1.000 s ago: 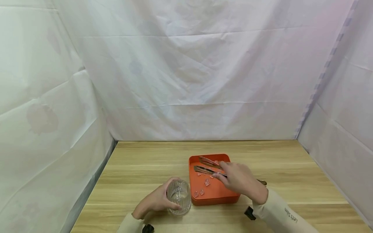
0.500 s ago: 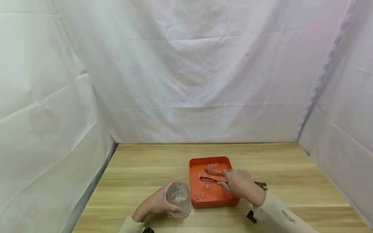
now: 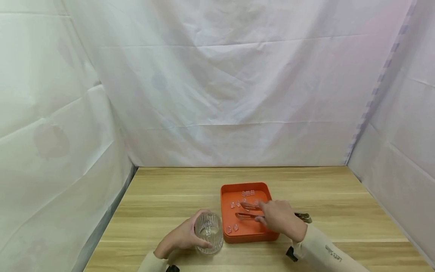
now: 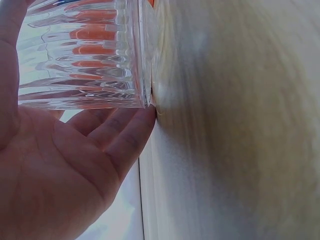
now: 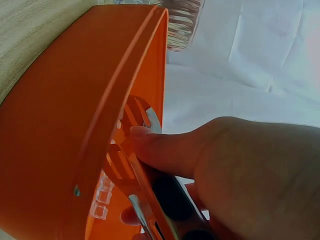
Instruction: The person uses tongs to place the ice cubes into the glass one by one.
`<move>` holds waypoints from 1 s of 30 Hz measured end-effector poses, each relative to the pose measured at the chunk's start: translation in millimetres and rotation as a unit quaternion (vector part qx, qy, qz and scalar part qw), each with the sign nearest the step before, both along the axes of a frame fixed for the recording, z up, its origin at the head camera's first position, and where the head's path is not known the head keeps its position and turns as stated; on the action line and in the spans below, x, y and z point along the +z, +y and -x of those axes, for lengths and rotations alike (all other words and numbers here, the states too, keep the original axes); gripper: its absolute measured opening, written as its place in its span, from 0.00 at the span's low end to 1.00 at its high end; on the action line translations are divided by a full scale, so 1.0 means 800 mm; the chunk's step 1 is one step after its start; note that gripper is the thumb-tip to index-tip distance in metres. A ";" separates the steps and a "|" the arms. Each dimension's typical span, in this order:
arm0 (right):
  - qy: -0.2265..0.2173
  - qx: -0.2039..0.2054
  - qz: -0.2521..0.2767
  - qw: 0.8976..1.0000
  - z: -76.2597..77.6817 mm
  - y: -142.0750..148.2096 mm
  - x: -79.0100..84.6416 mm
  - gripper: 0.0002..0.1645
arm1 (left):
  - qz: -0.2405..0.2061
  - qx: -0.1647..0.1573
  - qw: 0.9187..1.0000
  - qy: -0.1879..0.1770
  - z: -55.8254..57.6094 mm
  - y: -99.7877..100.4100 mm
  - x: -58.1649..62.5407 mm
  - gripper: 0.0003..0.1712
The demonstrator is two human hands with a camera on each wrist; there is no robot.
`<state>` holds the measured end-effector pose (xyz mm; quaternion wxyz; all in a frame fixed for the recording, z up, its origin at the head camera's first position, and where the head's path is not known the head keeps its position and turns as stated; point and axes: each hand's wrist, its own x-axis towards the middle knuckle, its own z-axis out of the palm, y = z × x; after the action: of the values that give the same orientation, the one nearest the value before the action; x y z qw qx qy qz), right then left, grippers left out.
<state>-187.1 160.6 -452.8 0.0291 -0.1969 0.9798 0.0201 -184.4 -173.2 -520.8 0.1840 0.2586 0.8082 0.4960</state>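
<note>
My left hand (image 3: 185,233) holds a ribbed clear glass (image 3: 214,237) upright on the table, thumb on the near side and fingers around the far side. Something clear lies at the bottom of the glass. Just right of it stands an orange tray (image 3: 249,238) with several small clear ice-like cubes (image 3: 248,193) scattered inside. Metal tongs (image 3: 246,216) are gripped in my right hand (image 3: 279,217), their two arms spread apart over the tray floor. In the right wrist view the slotted tong ends (image 5: 131,112) reach inside the tray; whether a cube lies between them I cannot tell.
Wood-grain table (image 3: 163,196) all around. White cloth (image 3: 238,94) hangs behind, with more cloth at both sides. The tray's raised wall (image 5: 75,100) stands between the table and the cubes. Glass and tray sit close together.
The tongs and my right hand have moved nearer to me within the tray, uncovering the cubes at its far side. My left hand keeps the glass in place.
</note>
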 end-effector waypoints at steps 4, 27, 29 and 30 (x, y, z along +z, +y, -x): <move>0.010 0.006 -0.026 1.000 0.000 -0.002 -0.004 0.33 | 0.000 0.000 1.000 -0.004 0.000 0.000 0.000 0.54; 0.026 -0.002 -0.005 1.000 0.001 -0.002 -0.009 0.25 | 0.000 0.001 1.000 -0.009 -0.001 0.001 0.001 0.53; 0.032 -0.001 -0.003 0.999 0.002 -0.002 -0.010 0.21 | 0.003 0.002 1.000 -0.006 -0.001 0.001 0.001 0.54; 0.032 -0.002 -0.001 0.999 0.002 -0.001 -0.011 0.19 | 0.005 0.003 1.000 -0.004 0.000 0.001 0.001 0.54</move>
<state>-188.9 159.4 -461.3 -0.0021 -0.1946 0.9805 0.0275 -184.1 -172.6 -519.7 0.1870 0.2534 0.8107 0.4936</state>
